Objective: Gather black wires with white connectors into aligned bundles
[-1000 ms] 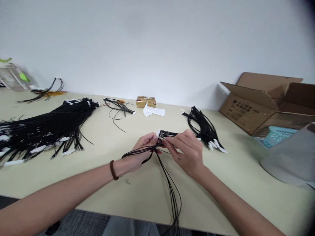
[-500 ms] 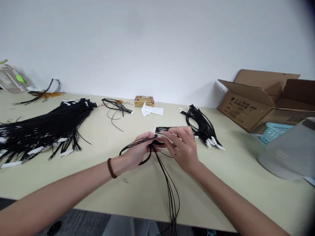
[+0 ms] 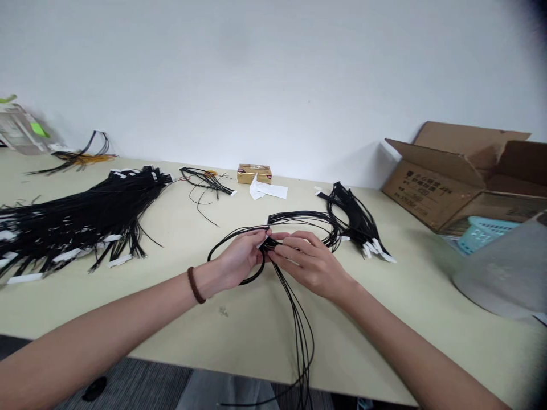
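Above the middle of the table, my left hand (image 3: 242, 257) is closed around a bundle of thin black cables (image 3: 298, 319). My right hand (image 3: 311, 261) meets it from the right, with its fingers pinched on the same cables. A small white piece (image 3: 264, 240) shows between the fingertips. One loop of cable curves out left around my left hand, and several loose strands hang down over the table's front edge. Behind my right hand, more black cables (image 3: 301, 215) arc to the right, with a small connector end at their left. The exact grip point is hidden by my fingers.
A large pile of black cables with white ends (image 3: 102, 210) lies left, and a smaller bundle (image 3: 356, 219) lies right. A gold tissue box (image 3: 254, 173) stands near the wall. At right are an open cardboard box (image 3: 431, 191), a teal basket (image 3: 485, 234) and a translucent container (image 3: 504, 273).
My right hand has lowered slightly and closed in beside the left fingertips. The cables behind it now show as a wide arc. The view has shifted a little.
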Available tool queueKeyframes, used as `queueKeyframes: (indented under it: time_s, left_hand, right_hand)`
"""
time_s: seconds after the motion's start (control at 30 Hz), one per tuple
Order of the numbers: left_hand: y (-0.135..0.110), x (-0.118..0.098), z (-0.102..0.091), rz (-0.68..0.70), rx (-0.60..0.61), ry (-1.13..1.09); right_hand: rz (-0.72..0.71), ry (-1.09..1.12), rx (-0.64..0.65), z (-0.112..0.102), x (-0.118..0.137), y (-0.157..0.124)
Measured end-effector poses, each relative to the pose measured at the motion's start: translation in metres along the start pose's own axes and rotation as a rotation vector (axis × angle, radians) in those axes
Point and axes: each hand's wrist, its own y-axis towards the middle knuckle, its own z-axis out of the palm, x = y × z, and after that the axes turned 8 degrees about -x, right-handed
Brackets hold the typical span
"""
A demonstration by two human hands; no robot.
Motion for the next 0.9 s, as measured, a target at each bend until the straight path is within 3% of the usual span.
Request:
queueKeyframes:
  time_s: [0.2, 0.3, 0.43, 0.57, 0.7, 0.9]
  left_hand:
    - [-0.002, 0.0, -0.001, 0.007, 0.021, 0.0]
    - [-0.004, 0.0, 0.002, 0.005, -0.019, 0.001]
    - [-0.003, -0.001, 0.004, 0.01, -0.072, 0.005]
    - [-0.001, -0.004, 0.003, 0.066, -0.1, 0.067]
    - [-0.002, -0.008, 0.003, 0.078, -0.149, 0.099]
    - [-0.005, -0.009, 0.006, 0.072, -0.222, 0.09]
  right_hand:
    - [-0.036, 0.017, -0.022, 0.0, -0.001, 0.001]
    - [0.035, 0.076, -0.029, 0.004, -0.001, -0.002]
    - [0.318, 0.34, -0.057, 0.006, 0.003, -0.003]
    - [0.759, 0.625, -0.113, 0.001, 0.005, 0.004]
    - [1.146, 0.812, -0.379, -0.005, -0.005, 0.009]
    - [1.439, 0.699, -0.847, -0.019, -0.041, 0.001]
